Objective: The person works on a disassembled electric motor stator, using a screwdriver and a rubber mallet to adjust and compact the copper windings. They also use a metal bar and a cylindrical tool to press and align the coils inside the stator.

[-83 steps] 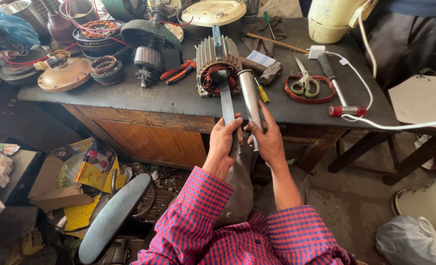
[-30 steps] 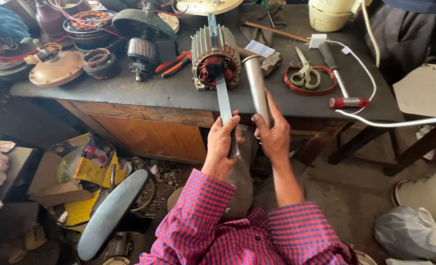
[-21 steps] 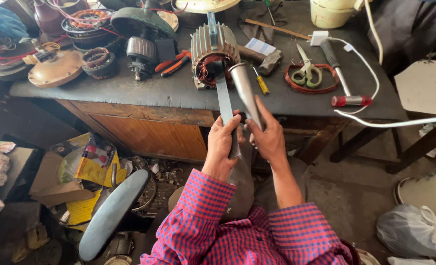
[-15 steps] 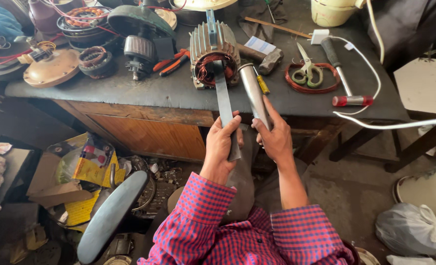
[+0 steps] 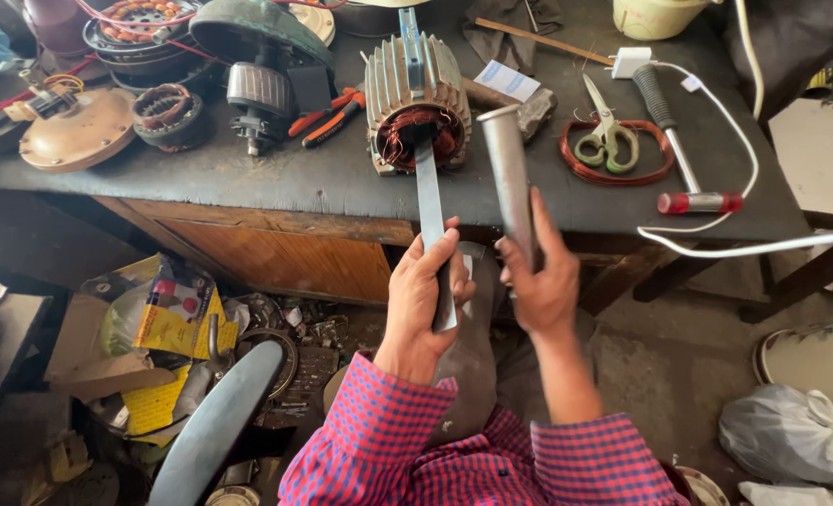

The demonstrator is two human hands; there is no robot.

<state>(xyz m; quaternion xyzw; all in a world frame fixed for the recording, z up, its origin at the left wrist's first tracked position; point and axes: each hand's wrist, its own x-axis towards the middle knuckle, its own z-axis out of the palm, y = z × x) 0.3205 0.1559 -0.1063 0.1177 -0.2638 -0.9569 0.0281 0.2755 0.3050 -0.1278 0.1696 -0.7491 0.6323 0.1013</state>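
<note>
While the left hand [image 5: 426,286] grips a flat bar [image 5: 430,211] set into the stator [image 5: 416,98] windings, the right hand [image 5: 540,281] clamps a pipe [image 5: 507,173] raised beside it, seemingly to strike.

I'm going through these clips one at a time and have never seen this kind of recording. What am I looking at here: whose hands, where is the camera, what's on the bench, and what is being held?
There is no machine: a person in a red-and-blue checked shirt works with bare hands, and the single camera sits on their head, looking down. The left hand grips a flat metal bar whose far end sits in the copper windings of a ribbed grey motor stator on the dark workbench. The right hand holds a grey metal tube, upright beside the bar. Also on the bench: green-handled scissors lying on a ring of copper wire, a tool with a black grip and red end, orange-handled pliers, a white cable, and other motor parts at the left. Cardboard and scrap lie on the floor below.
</note>
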